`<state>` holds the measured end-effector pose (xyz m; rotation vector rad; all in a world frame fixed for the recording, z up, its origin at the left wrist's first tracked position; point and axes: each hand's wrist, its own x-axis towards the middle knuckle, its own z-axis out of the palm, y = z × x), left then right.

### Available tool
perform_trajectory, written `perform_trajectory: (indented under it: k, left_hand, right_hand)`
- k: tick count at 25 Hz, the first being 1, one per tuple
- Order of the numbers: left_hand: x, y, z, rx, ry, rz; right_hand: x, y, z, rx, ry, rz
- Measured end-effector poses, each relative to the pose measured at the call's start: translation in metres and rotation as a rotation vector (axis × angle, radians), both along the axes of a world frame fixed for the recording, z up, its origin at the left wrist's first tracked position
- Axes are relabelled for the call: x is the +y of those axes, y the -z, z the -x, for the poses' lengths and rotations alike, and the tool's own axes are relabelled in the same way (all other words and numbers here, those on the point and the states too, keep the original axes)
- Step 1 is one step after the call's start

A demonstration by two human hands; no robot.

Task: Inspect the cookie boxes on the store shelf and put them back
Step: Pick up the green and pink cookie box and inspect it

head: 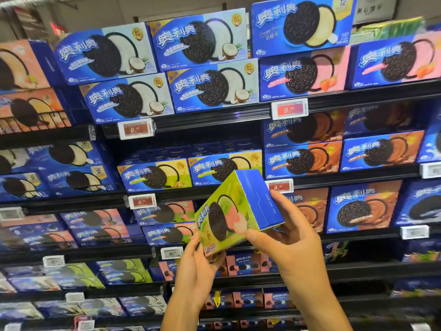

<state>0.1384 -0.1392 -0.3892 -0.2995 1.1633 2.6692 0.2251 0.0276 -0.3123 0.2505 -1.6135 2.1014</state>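
Note:
A green and blue cookie box point(235, 211) with a dark cookie and pink fruit on its face is tilted in front of the shelves, its blue end with a printed date facing me. My left hand point(198, 266) grips its lower corner from below. My right hand point(286, 237) holds its right end, thumb on the front face, fingers behind. Two matching green boxes point(167, 212) lie stacked on the shelf just left of the held box.
Black shelves point(202, 118) hold stacked blue cookie boxes: coconut ones point(210, 86) up top, chocolate ones point(303, 161) at the right, pistachio-coloured ones point(155, 175) in the middle. Red price tags point(136, 129) clip to the shelf edges. Small pink packs point(241, 265) sit lower down.

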Motion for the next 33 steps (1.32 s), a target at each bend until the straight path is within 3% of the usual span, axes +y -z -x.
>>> perform_trajectory:
  k: [20,25,30,33]
  left_hand:
    - [-0.018,-0.031,0.019,0.121,-0.030,-0.043]
    - [-0.030,-0.036,0.016,0.204,-0.090,0.003]
    - [-0.043,-0.043,0.003,0.323,-0.148,0.109]
    - [-0.045,-0.053,-0.005,0.380,-0.169,0.182]
  right_hand:
    - [0.001,0.011,-0.001,0.037,-0.125,-0.091]
    - [0.009,0.022,0.009,0.018,-0.085,0.082]
    - [0.018,0.038,0.020,-0.064,-0.168,0.447]
    - [0.017,0.043,0.026,-0.130,-0.103,0.419]
